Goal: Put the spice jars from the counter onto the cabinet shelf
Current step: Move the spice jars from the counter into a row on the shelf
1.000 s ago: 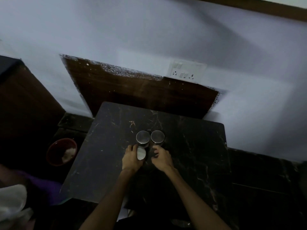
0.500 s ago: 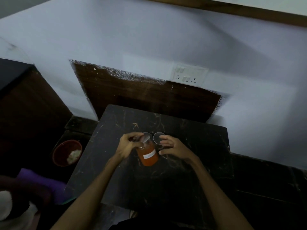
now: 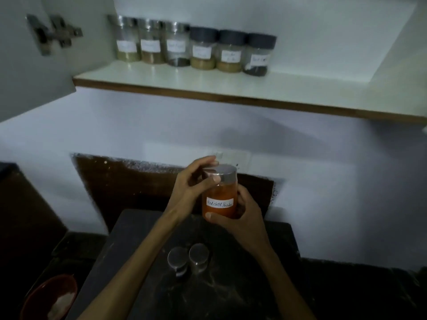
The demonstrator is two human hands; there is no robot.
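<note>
I hold a jar of orange-red powder [image 3: 219, 195], labelled red chilli powder, upright in the air above the dark counter [image 3: 138, 239]. My left hand [image 3: 191, 183] grips its silver lid from the left. My right hand [image 3: 242, 215] wraps the jar's lower body from the right. Two more jars with silver lids [image 3: 178, 259] [image 3: 199, 254] stand side by side on the counter below. The white cabinet shelf [image 3: 231, 86] above carries a row of several labelled spice jars [image 3: 194, 49] at its back left.
An open cabinet door with metal hinges [image 3: 53, 33] hangs at the upper left. A red bowl with white contents [image 3: 50, 299] sits low at the left. A wall socket plate [image 3: 240, 158] lies behind the held jar. The shelf's right half is bare.
The chilli jar has risen from the counter to mid-air, with both hands on it. The view has tilted upward, and the shelf with its jars has come into sight.
</note>
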